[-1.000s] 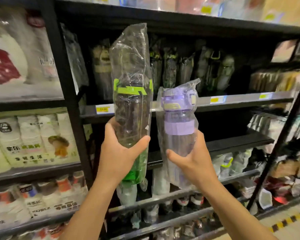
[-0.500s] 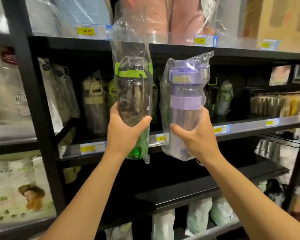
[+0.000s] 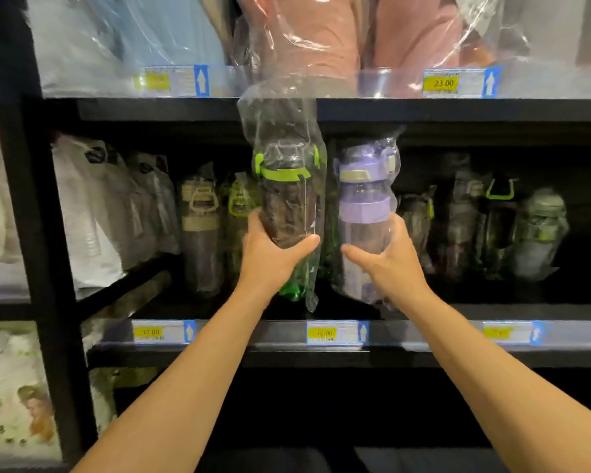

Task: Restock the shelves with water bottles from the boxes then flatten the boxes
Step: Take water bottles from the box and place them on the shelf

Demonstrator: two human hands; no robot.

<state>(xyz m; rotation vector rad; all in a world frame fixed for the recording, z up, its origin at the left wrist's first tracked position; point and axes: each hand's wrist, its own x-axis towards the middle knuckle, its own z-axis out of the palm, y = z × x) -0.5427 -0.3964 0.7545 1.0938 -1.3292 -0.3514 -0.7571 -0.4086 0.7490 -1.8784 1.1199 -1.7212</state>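
Observation:
My left hand (image 3: 270,259) grips a tall water bottle with a green lid (image 3: 289,206), wrapped in a clear plastic bag that reaches up past the shelf above. My right hand (image 3: 388,259) grips a shorter purple water bottle (image 3: 364,203), also bagged. Both bottles stand upright side by side, just inside the middle shelf (image 3: 423,336), their bases slightly above its board. Behind them on the same shelf stand several other bagged bottles (image 3: 198,230), dark and dim.
The black shelf above (image 3: 458,110) carries pink and blue bagged goods and yellow price tags. A black upright post (image 3: 24,213) stands at left, with white packaged goods beyond it. More bagged bottles (image 3: 539,233) fill the shelf's right end.
Both hands have carried the bottles forward and into the middle shelf. The view has tilted up, so the shelf's front edge now lies below my hands.

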